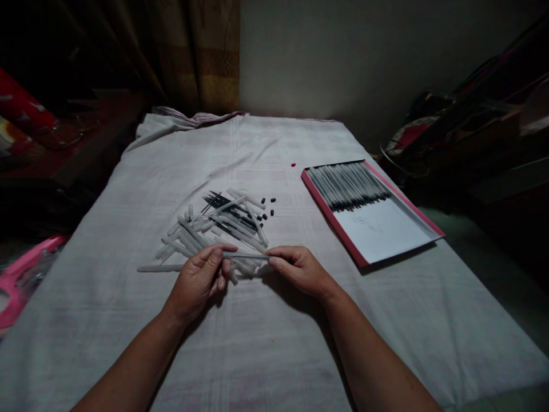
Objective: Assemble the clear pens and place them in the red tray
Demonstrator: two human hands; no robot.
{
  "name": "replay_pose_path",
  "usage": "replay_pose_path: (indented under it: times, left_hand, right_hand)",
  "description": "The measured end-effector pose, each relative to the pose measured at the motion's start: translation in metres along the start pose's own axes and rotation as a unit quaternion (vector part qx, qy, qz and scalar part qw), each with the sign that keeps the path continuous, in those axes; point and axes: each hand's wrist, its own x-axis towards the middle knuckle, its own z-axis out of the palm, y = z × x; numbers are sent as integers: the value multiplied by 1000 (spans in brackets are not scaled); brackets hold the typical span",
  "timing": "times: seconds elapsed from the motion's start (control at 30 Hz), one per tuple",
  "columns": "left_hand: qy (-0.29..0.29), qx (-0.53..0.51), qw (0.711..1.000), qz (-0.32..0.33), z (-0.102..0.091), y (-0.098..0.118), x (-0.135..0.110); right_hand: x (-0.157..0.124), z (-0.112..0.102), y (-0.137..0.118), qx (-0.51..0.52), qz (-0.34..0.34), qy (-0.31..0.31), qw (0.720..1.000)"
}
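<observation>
A slim greyish pen (246, 257) lies level between my two hands, low over the near edge of a pile of pen parts. My left hand (201, 274) pinches its left end between thumb and fingers. At the right end, the thumb and forefinger of my right hand (298, 268) are closed on it. Whether a refill sits inside the barrel is too dim to tell. Just beyond my hands are loose translucent pen barrels (189, 237) and dark pen refills (231, 210). Several small black plugs (271, 213) are scattered at the pile's right side.
A shallow red-edged box (338, 232) stands to the right, a row of pens (349, 183) in its far part. A tiny red piece (293, 165) lies on the pale cloth (257, 355). Beyond the left edge is a pink object (26, 274).
</observation>
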Motion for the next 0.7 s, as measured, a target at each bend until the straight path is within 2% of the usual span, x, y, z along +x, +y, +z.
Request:
replay_pose_path:
  times: [0.2, 0.53, 0.63, 0.7]
  left_hand:
    - [0, 0, 1000, -28, 2, 0, 0]
    - [19, 14, 1000, 21, 4, -2, 3]
    - [20, -3, 999, 30, 2, -1, 4]
    - [14, -34, 999, 31, -3, 1, 6]
  right_hand:
    - [0, 1, -4, -17, -7, -17, 1000]
    - [0, 11, -7, -94, -14, 19, 995]
    - [1, 10, -8, -123, -17, 52, 991]
    - [2, 4, -10, -135, -25, 115, 984]
